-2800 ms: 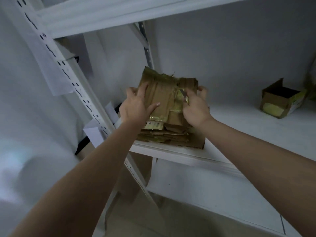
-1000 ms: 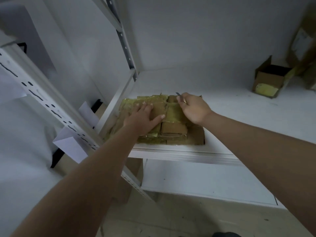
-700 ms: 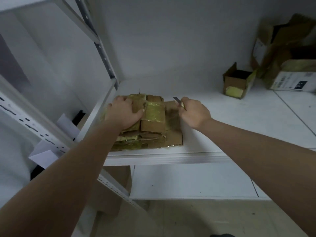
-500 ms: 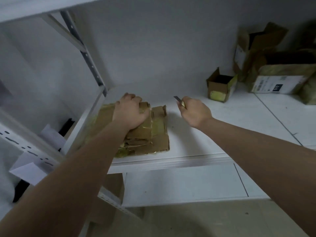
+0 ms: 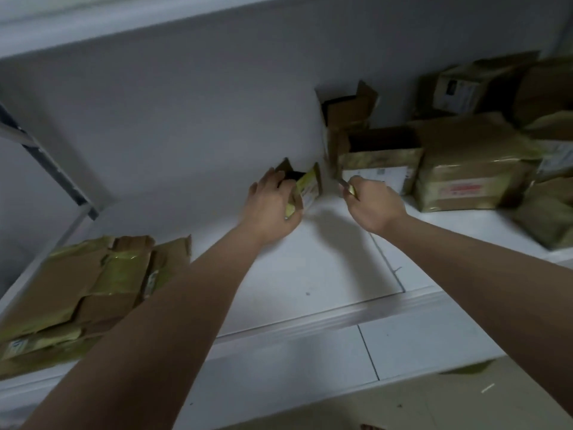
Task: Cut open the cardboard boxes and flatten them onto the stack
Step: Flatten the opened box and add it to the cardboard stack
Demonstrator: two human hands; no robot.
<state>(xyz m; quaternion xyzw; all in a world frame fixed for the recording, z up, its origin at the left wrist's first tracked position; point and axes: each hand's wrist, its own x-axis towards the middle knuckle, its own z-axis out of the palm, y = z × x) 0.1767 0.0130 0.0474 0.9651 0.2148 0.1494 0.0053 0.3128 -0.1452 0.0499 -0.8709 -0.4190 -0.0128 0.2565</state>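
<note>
Open space: the white shelf (image 5: 310, 274) is bare in the middle, between the two arms.
Left side: a stack of flat cardboard (image 5: 80, 290) fills the corner.
Right side: big boxes (image 5: 465, 169) crowd together.
Back: the wall (image 5: 186, 119) blocks the way, with a small open box (image 5: 305, 184) near it.
Above: another shelf (image 5: 124, 23).

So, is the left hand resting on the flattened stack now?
No, the left hand grips the small open box near the wall, far from the flattened stack on the shelf's left end.
</note>
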